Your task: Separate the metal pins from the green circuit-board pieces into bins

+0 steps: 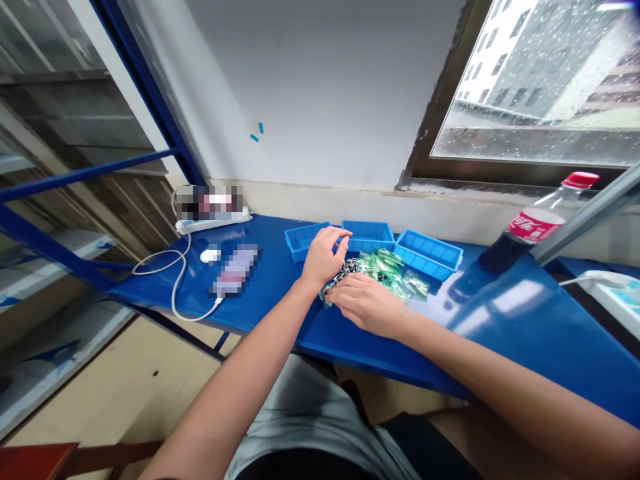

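My left hand point(324, 256) is raised just in front of the left blue bin point(296, 248). Its thumb and forefinger stand apart, with nothing visible between them. Lower and to the right, my right hand point(369, 305) lies with fingers stretched over the near side of a pile of small black-and-silver parts point(345, 269), too small to name. Its fingertips touch the pile, and what lies beneath them is hidden. Beside these parts are green-tinted clear plastic packets point(384, 264). A middle blue bin point(367, 231) and a right blue bin point(429, 253) stand behind the pile.
On the blue table point(280, 293), a blurred phone-like object point(234, 269) with a white cable point(176, 293) lies left. A power strip point(215, 221) sits at the back left. A cola bottle point(535, 223) stands right, near a grey metal bar point(590, 217).
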### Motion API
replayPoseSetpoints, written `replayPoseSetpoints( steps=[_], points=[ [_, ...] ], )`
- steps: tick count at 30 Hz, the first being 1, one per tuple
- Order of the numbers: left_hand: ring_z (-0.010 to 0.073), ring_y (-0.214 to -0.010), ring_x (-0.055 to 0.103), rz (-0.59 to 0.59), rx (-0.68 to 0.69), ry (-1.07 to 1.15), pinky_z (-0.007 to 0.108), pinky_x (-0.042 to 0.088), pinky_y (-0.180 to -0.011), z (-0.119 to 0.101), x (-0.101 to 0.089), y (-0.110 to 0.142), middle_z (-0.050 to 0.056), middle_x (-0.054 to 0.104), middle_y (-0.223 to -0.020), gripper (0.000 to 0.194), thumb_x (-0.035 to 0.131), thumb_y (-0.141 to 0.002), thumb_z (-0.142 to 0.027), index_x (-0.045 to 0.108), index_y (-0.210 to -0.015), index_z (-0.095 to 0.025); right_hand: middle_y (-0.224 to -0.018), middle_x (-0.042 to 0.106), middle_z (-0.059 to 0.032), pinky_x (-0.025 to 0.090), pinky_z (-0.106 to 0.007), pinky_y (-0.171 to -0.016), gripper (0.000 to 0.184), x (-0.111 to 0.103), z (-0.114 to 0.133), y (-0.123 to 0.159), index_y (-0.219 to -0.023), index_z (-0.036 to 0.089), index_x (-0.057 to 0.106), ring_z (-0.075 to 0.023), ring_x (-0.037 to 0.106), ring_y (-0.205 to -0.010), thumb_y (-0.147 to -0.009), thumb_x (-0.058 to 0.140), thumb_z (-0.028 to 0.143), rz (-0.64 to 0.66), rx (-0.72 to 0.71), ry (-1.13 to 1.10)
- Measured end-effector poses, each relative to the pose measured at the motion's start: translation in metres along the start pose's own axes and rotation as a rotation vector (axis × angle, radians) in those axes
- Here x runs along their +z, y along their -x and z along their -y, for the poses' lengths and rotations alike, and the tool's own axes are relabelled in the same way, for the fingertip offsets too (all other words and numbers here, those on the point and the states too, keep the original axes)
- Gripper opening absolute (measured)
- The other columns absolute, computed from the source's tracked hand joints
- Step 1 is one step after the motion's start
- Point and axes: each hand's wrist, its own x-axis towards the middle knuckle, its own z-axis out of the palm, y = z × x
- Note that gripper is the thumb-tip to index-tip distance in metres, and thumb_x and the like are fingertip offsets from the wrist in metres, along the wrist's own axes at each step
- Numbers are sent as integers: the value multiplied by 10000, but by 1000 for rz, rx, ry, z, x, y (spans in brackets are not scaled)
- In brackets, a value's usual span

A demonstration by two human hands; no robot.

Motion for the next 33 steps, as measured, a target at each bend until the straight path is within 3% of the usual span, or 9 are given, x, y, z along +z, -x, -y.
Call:
replayPoseSetpoints(
  steps=[6, 10, 13, 15, 19, 21, 24, 29, 33],
  points=[
    [225, -1101, 677, -4, -15, -4, 341, 592, -879, -3, -2, 0, 79, 759, -1122, 237, 531, -1057, -240, 754, -1130, -206, -887, 717, -83, 495, -392, -834, 189, 0, 4, -3, -1043, 199, 692, -244, 638, -866, -1030, 521, 119, -21, 46, 48],
    [226, -1084, 695, -13, -54, 41, 354, 596, -892, -3, -3, -1, 78, 768, -1128, 225, 555, -1051, -280, 761, -1110, -210, -901, 713, -83, 489, -394, -833, 212, -2, 3, -2, -1054, 212, 688, -245, 638, -884, -1035, 500, 114, -58, 58, 19],
    [225, -1061, 734, -14, -143, 244, 355, 610, -897, -1, -3, -3, 93, 779, -1140, 251, 570, -1054, -364, 746, -1116, -196, -980, 746, -87, 516, -415, -898, 218, -10, -1, 0, -1108, 231, 692, -250, 668, -956, -1042, 508, 136, -120, 90, -72],
    [234, -1074, 751, 24, -203, 452, 361, 623, -899, -1, -4, -4, 119, 781, -1156, 329, 535, -1069, -436, 719, -1165, -180, -1013, 759, -78, 537, -426, -929, 195, -20, -6, 3, -1106, 246, 698, -249, 685, -983, -1044, 529, 171, -210, 169, -168],
    [237, -1045, 762, 197, -249, 720, 380, 631, -912, -10, -6, -6, 159, 774, -1184, 462, 459, -1085, -529, 693, -1255, -169, -1059, 762, -77, 595, -428, -904, 119, -40, -27, 12, -1077, 242, 695, -243, 723, -978, -1014, 646, 331, -485, 515, -371],
    [237, -1024, 756, 264, -238, 716, 375, 631, -893, -16, -3, -10, 149, 778, -1164, 430, 607, -1022, -524, 705, -1257, -178, -1041, 761, -85, 624, -433, -896, 216, -45, -40, 18, -1076, 231, 678, -246, 738, -972, -964, 714, 413, -605, 639, -544],
    [223, -948, 750, 269, -212, 640, 369, 624, -860, -19, 10, -20, 125, 786, -1065, 424, 816, -884, -445, 733, -1189, -162, -1035, 769, -84, 632, -447, -951, 322, -47, -56, 25, -1079, 222, 680, -252, 750, -1018, -891, 788, 461, -727, 762, -682],
    [197, -861, 751, 208, -225, 655, 348, 622, -798, -13, 33, -31, 103, 782, -972, 352, 826, -875, -399, 717, -1090, -143, -1122, 777, -80, 666, -461, -919, 391, -43, -62, 25, -1188, 227, 697, -255, 761, -1041, -932, 740, 519, -800, 804, -805],
    [198, -850, 750, 178, -191, 573, 362, 634, -813, -13, 35, -21, 84, 766, -934, 355, 758, -944, -343, 681, -1240, -162, -1055, 786, -88, 680, -446, -884, 487, -38, -60, 24, -1158, 202, 712, -256, 765, -992, -807, 878, 496, -804, 830, -807]
  ],
)
